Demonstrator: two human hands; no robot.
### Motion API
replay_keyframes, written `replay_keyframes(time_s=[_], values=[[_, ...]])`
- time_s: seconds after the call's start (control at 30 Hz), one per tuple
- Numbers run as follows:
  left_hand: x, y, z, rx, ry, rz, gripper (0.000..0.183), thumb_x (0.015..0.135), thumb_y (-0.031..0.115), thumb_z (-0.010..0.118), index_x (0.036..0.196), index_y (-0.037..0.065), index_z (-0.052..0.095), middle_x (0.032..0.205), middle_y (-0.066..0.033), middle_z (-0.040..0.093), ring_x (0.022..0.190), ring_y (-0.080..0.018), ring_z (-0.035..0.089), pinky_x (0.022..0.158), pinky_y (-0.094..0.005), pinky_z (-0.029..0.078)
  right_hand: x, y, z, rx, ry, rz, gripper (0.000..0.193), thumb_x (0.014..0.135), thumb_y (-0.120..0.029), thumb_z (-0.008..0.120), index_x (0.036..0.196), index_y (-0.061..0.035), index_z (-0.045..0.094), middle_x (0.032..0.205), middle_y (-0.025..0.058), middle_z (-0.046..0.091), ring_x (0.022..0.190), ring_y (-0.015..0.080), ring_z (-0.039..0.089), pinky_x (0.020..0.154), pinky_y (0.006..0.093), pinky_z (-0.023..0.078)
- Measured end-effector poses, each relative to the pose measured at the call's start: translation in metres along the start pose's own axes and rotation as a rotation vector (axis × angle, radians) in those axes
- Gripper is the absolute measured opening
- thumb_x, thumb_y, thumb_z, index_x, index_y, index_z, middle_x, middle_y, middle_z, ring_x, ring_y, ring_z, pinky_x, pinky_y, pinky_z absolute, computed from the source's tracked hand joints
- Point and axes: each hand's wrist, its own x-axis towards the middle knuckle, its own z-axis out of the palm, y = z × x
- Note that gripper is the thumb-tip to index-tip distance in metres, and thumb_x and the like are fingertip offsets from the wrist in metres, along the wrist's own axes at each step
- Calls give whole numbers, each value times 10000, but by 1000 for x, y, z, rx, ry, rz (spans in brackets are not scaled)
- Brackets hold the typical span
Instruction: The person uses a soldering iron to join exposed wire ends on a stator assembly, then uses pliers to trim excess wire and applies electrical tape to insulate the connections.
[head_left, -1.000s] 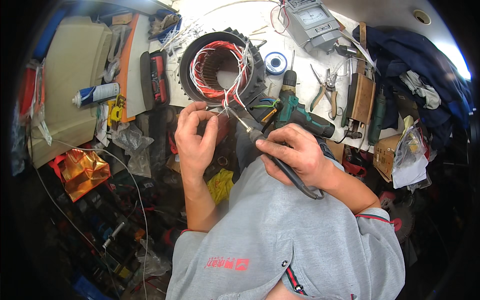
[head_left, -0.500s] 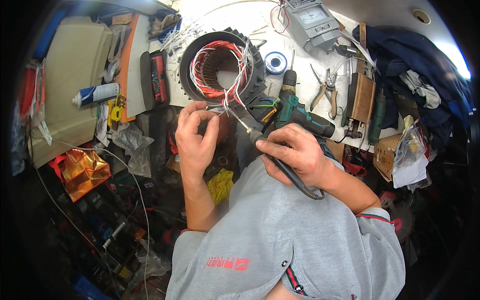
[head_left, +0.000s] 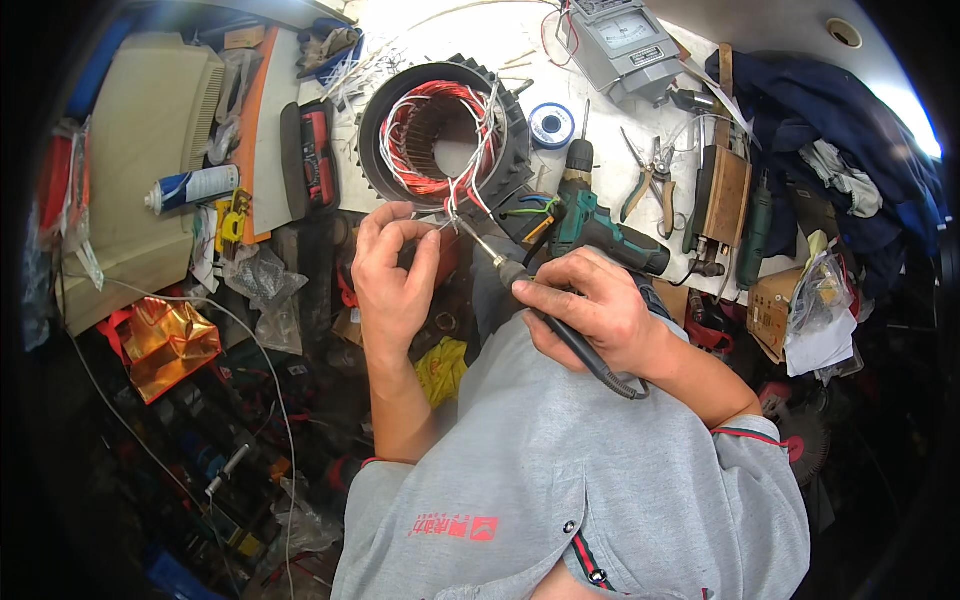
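Observation:
My right hand (head_left: 597,305) grips a soldering iron (head_left: 574,342) by its black handle, the cord trailing toward my wrist. Its metal tip points up and left to the white-sleeved lead wires (head_left: 455,196) at the near rim of a motor stator (head_left: 372,130). Thumb and forefinger of my left hand (head_left: 397,265) are pinched beside those leads on a thin silvery wire (head_left: 447,225), partly hidden by the fingers. Red and white windings (head_left: 392,150) ring the inside of the stator's dark finned housing. Whether the tip touches the joint is too small to tell.
Right of the stator lie a solder spool (head_left: 551,126), a green cordless drill (head_left: 600,225), pliers (head_left: 660,180) and a grey analog meter (head_left: 625,45). To its left are a red multimeter (head_left: 318,160) and a spray can (head_left: 195,188). Coloured wires (head_left: 535,206) stick out beside the drill.
Almost nothing differs. Both hands, the soldering iron and the stator keep their places, with only a very slight shift of my left hand.

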Motion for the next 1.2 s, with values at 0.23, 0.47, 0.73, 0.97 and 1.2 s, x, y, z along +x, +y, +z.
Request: replay_keyframes(time_s=[0.23, 0.47, 0.73, 0.97, 1.2], values=[[0, 2, 0, 13, -2, 10, 112, 861, 58, 765, 950, 0, 731, 1174, -204, 660, 1098, -329, 654, 945, -416, 520, -3, 1, -1, 6, -11, 14, 474, 689, 27, 825, 1150, -27, 732, 945, 112, 659, 716, 240, 640, 624, 350, 526], [0, 2, 1, 21, -3, 21, 124, 860, 58, 766, 963, -4, 736, 1162, -204, 657, 1092, -329, 652, 942, -417, 519, 0, 1, -1, 2, -1, 0, 421, 694, 9, 820, 1103, -8, 722, 889, 105, 641, 694, 257, 623, 609, 354, 526], [1, 2, 2, 26, 5, 21, 136, 860, 67, 767, 970, -8, 742, 1155, -204, 654, 1089, -325, 649, 943, -413, 515, -3, 2, 0, 8, -14, 17, 482, 687, 27, 826, 1156, -30, 731, 940, 111, 655, 720, 242, 640, 628, 356, 530], [1, 4, 3, 7, 14, -11, 131, 863, 73, 770, 971, 3, 744, 1142, -196, 659, 1075, -321, 650, 936, -411, 515, 0, 2, 0, 9, 5, 1, 417, 702, 6, 818, 1108, -5, 725, 900, 107, 638, 700, 258, 626, 616, 357, 526], [3, 5, 4, 21, 26, -22, 129, 864, 78, 774, 969, 8, 744, 1119, -189, 668, 1053, -323, 653, 923, -410, 519, 0, 2, 0, 2, 8, 9, 405, 714, 13, 814, 1108, -5, 725, 908, 106, 641, 703, 256, 626, 615, 355, 527]])
